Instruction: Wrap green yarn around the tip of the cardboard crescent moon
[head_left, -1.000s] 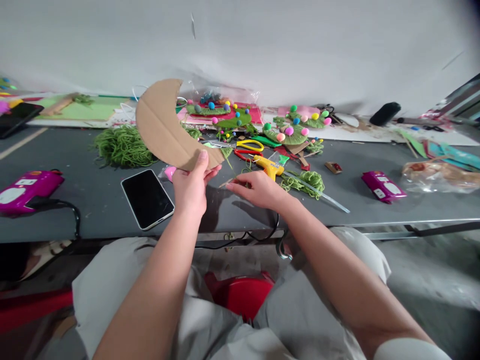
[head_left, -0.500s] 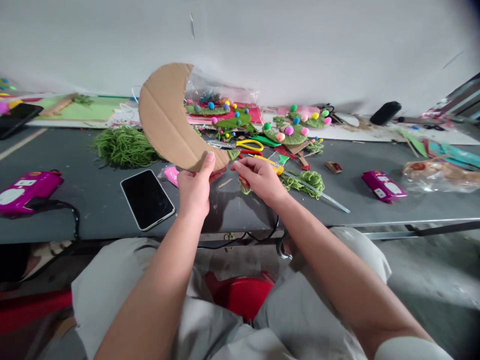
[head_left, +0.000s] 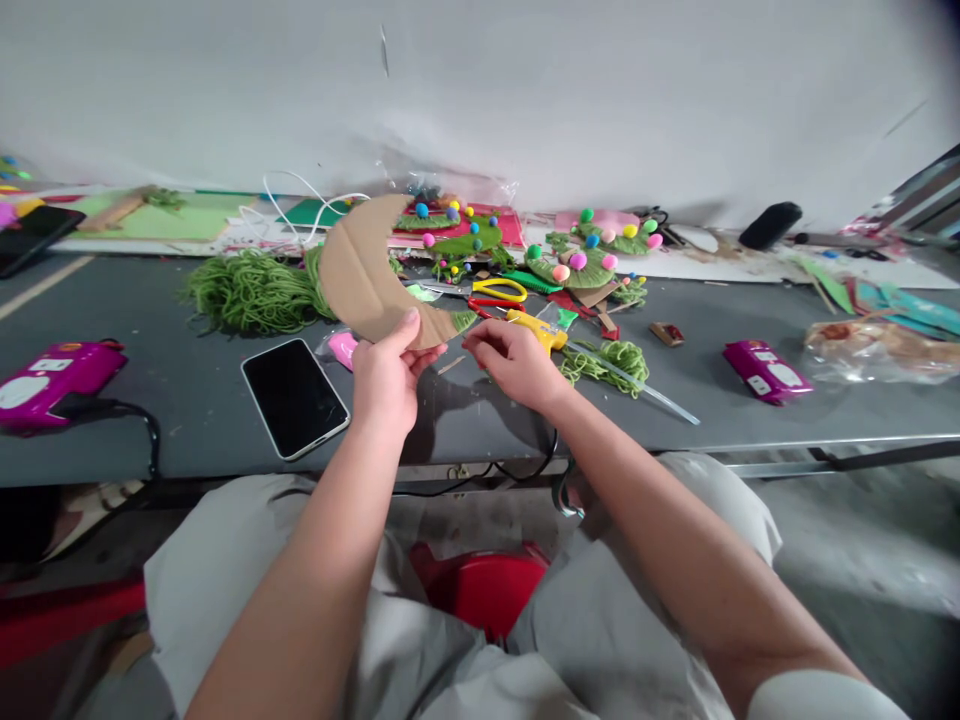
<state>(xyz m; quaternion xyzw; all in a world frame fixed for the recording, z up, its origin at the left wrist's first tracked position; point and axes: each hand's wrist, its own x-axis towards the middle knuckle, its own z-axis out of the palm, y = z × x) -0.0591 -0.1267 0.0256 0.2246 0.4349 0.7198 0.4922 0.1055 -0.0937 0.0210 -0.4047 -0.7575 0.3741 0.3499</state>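
Being gripped by the left hand (head_left: 385,388) beyond the desk's (head_left: 187,425) front edge, the cardboard crescent (head_left: 356,280) seems light, stiff, creasable, best held clear of its 1 tip wrapped in green yarn (head_left: 463,321); whether anything is pinched by the right hand (head_left: 516,366) cannot be told.

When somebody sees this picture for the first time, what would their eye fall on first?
Probably the cardboard crescent in the left hand, near the middle, with a green lower tip. Next might come the bright pompoms beyond the hands and the heap of green yarn to the crescent's left.
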